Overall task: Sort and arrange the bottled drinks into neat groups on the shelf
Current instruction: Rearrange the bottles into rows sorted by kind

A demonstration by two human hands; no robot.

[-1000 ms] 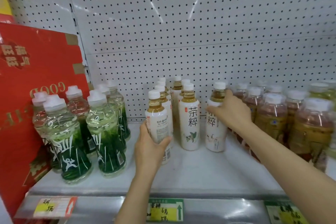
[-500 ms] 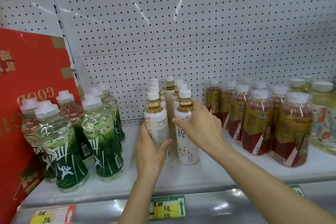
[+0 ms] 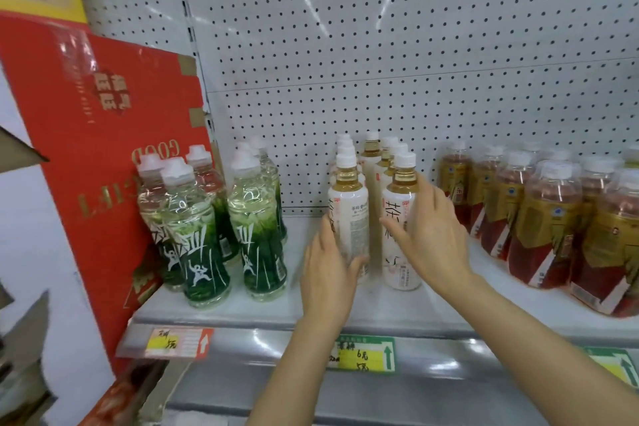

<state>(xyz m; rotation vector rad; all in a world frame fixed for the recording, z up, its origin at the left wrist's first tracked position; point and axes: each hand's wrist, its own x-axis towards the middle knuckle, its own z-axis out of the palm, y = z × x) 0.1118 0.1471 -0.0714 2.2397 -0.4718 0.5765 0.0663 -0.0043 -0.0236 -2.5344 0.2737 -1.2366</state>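
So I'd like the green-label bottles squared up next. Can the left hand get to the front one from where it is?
Probably yes. The left hand rests against a white-label tea bottle, and bare shelf lies between it and the front green-label bottle. Nothing stands in that gap.

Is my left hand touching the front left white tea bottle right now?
Touching. The head view shows the left hand wrapped on the lower body of the front left white tea bottle, thumb across its front.

My left hand [image 3: 328, 270] cupped the front left white tea bottle [image 3: 348, 214] on the shelf [image 3: 345, 311]; my right hand [image 3: 432, 235] lay open against the front right one [image 3: 401, 218]. Green bottles [image 3: 204, 235] stood left, red-gold bottles [image 3: 546, 225] right.
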